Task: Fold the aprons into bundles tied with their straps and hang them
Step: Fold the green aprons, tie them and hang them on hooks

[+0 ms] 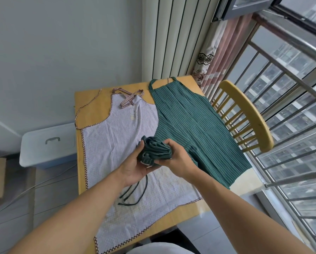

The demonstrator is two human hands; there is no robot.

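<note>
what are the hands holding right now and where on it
Both grip a rolled green apron bundle: the left hand cups its underside, the right hand wraps its right side. Its straps dangle free.

Left hand [135,169] and right hand [175,158] grip rolled green apron [154,150].

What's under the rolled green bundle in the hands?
The rolled green striped bundle is held above the white checked apron spread on the wooden table. Its dark straps dangle onto that apron. The left hand cups its underside, hiding it.
</note>
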